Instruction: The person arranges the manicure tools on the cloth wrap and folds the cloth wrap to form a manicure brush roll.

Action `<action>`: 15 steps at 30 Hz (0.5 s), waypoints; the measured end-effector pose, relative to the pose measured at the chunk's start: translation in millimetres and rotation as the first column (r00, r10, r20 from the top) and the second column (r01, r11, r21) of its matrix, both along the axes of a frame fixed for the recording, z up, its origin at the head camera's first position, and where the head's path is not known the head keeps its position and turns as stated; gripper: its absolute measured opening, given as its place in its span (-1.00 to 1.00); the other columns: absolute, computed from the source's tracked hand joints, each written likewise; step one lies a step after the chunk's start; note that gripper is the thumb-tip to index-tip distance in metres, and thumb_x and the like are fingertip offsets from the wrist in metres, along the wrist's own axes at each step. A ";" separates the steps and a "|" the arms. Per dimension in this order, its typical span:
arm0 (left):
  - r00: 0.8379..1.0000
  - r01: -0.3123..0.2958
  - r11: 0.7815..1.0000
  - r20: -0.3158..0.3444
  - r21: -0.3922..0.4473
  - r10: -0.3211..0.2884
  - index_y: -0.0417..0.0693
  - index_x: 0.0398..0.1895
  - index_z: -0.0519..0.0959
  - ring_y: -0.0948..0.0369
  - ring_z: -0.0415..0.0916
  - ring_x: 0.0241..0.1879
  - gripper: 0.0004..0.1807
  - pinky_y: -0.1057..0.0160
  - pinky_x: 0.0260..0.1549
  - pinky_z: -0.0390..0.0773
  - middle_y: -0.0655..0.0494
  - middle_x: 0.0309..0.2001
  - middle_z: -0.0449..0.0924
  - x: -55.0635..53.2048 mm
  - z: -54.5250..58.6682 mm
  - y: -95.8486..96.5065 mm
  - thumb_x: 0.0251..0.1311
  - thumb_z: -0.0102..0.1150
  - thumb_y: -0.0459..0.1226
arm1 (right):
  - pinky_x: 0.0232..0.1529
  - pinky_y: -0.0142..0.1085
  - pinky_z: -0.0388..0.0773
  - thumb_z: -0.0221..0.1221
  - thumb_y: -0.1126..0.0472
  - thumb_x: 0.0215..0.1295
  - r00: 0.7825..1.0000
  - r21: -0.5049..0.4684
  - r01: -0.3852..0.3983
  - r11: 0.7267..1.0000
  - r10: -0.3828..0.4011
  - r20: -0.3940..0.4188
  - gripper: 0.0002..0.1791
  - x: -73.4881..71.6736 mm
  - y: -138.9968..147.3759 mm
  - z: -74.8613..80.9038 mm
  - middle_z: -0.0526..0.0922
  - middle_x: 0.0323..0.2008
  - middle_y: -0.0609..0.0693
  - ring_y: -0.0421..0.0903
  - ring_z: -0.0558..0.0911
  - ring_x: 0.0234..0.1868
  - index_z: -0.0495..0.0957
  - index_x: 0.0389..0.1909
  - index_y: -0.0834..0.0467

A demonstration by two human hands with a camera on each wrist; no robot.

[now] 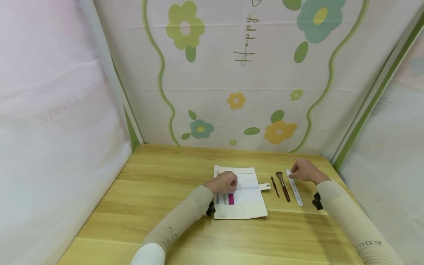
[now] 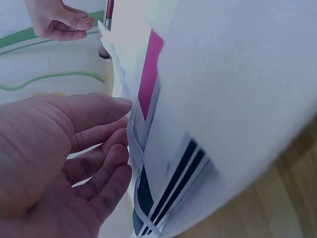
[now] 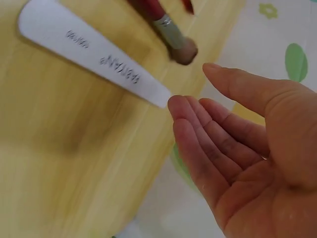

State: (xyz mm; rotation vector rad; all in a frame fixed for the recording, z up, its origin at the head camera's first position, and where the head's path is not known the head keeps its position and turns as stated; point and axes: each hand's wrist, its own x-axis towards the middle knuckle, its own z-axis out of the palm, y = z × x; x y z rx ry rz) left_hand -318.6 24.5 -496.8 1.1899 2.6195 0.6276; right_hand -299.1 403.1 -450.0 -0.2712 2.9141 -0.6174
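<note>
A white fabric roll-up pouch [image 1: 246, 210] with a snap strap [image 1: 264, 187] lies unfolded on the wooden table. My left hand [image 1: 225, 182] is over its left half, fingers loosely bent. In the left wrist view, the thumb and fingertips are at the edge of the pouch's pocket [image 2: 134, 144], with no cloth clearly pinched. Dark strips [image 2: 174, 176] and a magenta strip [image 2: 150, 74] show in the pocket. My right hand [image 1: 306, 171] hovers by the far end of a white nail file [image 1: 295, 191], thumb and fingers apart; whether fingertips touch it I cannot tell.
Left of the nail file lie a makeup brush [image 1: 283, 186] with a dark red handle and a slim dark red tool [image 1: 275, 186]. A flower-printed cloth wall [image 1: 205, 81] stands along the table's back edge, with more cloth walls at both sides.
</note>
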 end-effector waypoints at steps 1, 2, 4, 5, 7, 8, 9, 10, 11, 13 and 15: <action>1.000 -0.004 1.000 -0.001 -0.004 0.004 -0.10 -0.34 0.66 0.35 0.41 -0.38 -0.90 0.44 -0.28 0.47 0.20 -0.40 0.57 -0.2 -0.6 0.5 0.34 0.24 -0.42 | -0.44 -0.19 0.55 0.39 0.25 0.29 1.000 0.010 0.006 1.000 -0.006 0.006 -0.77 -0.8 2.1 -3.1 0.60 -0.54 0.05 -0.10 0.53 -0.50 0.66 -0.48 0.32; 1.000 -0.009 1.000 0.001 -0.006 0.009 -0.09 -0.35 0.65 0.36 0.41 -0.38 -0.90 0.44 -0.28 0.47 0.21 -0.41 0.57 -0.4 -1.1 0.8 0.33 0.24 -0.42 | -0.50 -0.25 0.45 0.39 0.25 0.29 1.000 0.016 0.015 1.000 -0.015 0.015 -0.71 -1.7 3.7 -6.6 0.49 -0.63 -0.05 -0.16 0.42 -0.57 0.60 -0.59 0.23; 1.000 -0.014 1.000 -0.001 -0.011 0.014 -0.09 -0.36 0.65 0.37 0.40 -0.39 -0.89 0.45 -0.29 0.46 0.23 -0.43 0.54 -1.1 -2.4 1.4 0.33 0.25 -0.42 | -0.53 -0.32 0.26 0.38 0.25 0.30 0.999 0.017 0.034 0.999 -0.035 0.030 -0.58 -2.6 5.8 -14.1 0.26 -0.72 -0.16 -0.22 0.21 -0.64 0.46 -0.72 0.10; 1.000 -0.014 1.000 -0.001 -0.013 0.014 -0.08 -0.36 0.65 0.37 0.40 -0.40 -0.90 0.45 -0.29 0.46 0.24 -0.43 0.54 -1.3 -3.0 1.7 0.33 0.26 -0.41 | -0.53 -0.32 0.19 0.37 0.25 0.31 0.998 0.013 0.043 0.999 -0.044 0.038 -0.54 -2.7 6.1 -17.7 0.16 -0.74 -0.17 -0.21 0.13 -0.66 0.42 -0.75 0.08; 1.000 -0.014 1.000 0.001 -0.019 0.014 -0.08 -0.34 0.66 0.37 0.41 -0.40 -0.90 0.46 -0.29 0.46 0.25 -0.43 0.55 -1.4 -3.7 2.1 0.35 0.26 -0.40 | -0.54 -0.33 0.21 0.36 0.25 0.30 0.998 0.016 0.059 0.998 -0.060 0.032 -0.60 -1.6 6.0 -23.1 0.20 -0.77 -0.19 -0.23 0.16 -0.67 0.52 -0.73 0.11; 1.000 -0.014 1.000 0.001 -0.020 0.014 -0.08 -0.35 0.67 0.38 0.41 -0.40 -0.90 0.46 -0.29 0.47 0.26 -0.43 0.55 -1.8 -4.3 2.2 0.35 0.27 -0.39 | -0.53 -0.32 0.22 0.36 0.26 0.29 0.997 0.016 0.070 0.997 -0.070 0.031 -0.63 -1.0 5.7 -24.4 0.25 -0.77 -0.18 -0.22 0.18 -0.67 0.55 -0.72 0.14; 1.000 -0.015 1.000 0.004 -0.022 0.015 -0.08 -0.34 0.67 0.37 0.41 -0.39 -0.90 0.46 -0.29 0.47 0.26 -0.43 0.56 -1.7 -4.2 2.4 0.36 0.28 -0.39 | -0.53 -0.31 0.24 0.36 0.26 0.29 0.996 0.016 0.078 0.997 -0.078 0.033 -0.67 -0.6 5.3 -25.5 0.27 -0.77 -0.17 -0.21 0.20 -0.66 0.61 -0.68 0.19; 1.000 -0.014 1.000 0.005 -0.023 0.014 -0.07 -0.34 0.67 0.37 0.42 -0.39 -0.90 0.46 -0.29 0.48 0.26 -0.42 0.57 -1.3 -4.2 2.7 0.36 0.28 -0.38 | -0.52 -0.31 0.26 0.37 0.26 0.29 0.995 0.020 0.091 0.996 -0.092 0.039 -0.71 -0.6 5.0 -26.6 0.33 -0.77 -0.15 -0.21 0.22 -0.66 0.66 -0.63 0.22; 1.000 -0.012 1.000 0.006 -0.023 0.012 -0.07 -0.34 0.68 0.37 0.42 -0.39 -0.90 0.46 -0.29 0.48 0.25 -0.42 0.57 -0.9 -4.2 2.9 0.37 0.27 -0.38 | -0.52 -0.31 0.27 0.36 0.27 0.29 0.994 0.022 0.099 0.995 -0.100 0.045 -0.73 -0.6 4.8 -27.2 0.37 -0.77 -0.13 -0.21 0.23 -0.66 0.69 -0.60 0.25; 1.000 -0.011 1.000 0.009 -0.020 0.012 -0.08 -0.34 0.68 0.37 0.42 -0.39 -0.90 0.46 -0.29 0.48 0.25 -0.42 0.57 0.5 -3.6 3.0 0.36 0.27 -0.39 | -0.52 -0.31 0.29 0.36 0.27 0.30 0.990 0.022 0.126 0.992 -0.128 0.067 -0.73 -1.6 5.3 -28.5 0.44 -0.77 -0.10 -0.21 0.24 -0.66 0.71 -0.59 0.26; 1.000 -0.011 1.000 0.009 -0.018 0.011 -0.10 -0.35 0.68 0.36 0.40 -0.39 -0.90 0.45 -0.30 0.47 0.23 -0.42 0.56 2.3 -2.4 3.3 0.36 0.27 -0.41 | -0.52 -0.32 0.31 0.36 0.27 0.30 0.985 0.024 0.145 0.989 -0.147 0.088 -0.73 -3.0 6.2 -30.2 0.51 -0.77 -0.07 -0.22 0.26 -0.68 0.72 -0.60 0.26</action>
